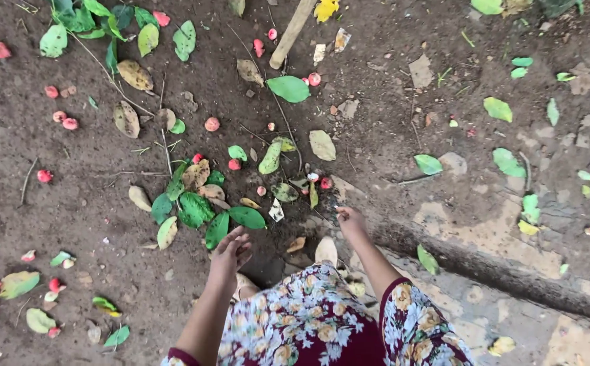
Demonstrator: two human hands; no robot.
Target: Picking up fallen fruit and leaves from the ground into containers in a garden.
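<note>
We look down at our left hand (228,252), its fingers (241,238) loosely spread and holding nothing above a cluster of green leaves (200,207), while our right hand (350,220) has fingers pinched narrow, and we cannot tell whether they hold anything. Around them lies bare dark soil (376,122) strewn with small pink-red fruits (211,124) and dry leaves. A wooden stick (291,32) lies farther off, and a raised ridge of earth (485,261) runs to the right.
</note>
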